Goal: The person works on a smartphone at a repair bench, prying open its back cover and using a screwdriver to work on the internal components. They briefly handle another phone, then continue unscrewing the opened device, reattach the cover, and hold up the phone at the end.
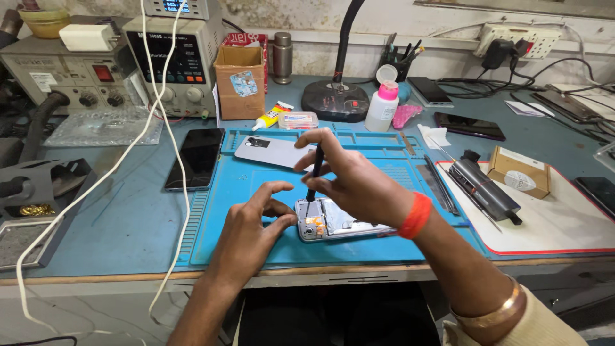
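Two hands work over an opened phone (333,224) on a blue mat (256,192).
Right hand (355,179) pinches a screwdriver (314,174) upright above the phone; left hand (253,227), fingers loosely curled and gripping nothing, steadies its left end.

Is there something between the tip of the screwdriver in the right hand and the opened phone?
Nothing visible. The right hand holds the black screwdriver with its tip on the opened phone; the left hand touches the phone's near end, beside the tip.

The right hand (359,182) has an orange band (415,216) at the wrist, then a gold bangle (496,312) further up beside a cream sleeve (544,327). The left hand (246,237) and forearm are bare.
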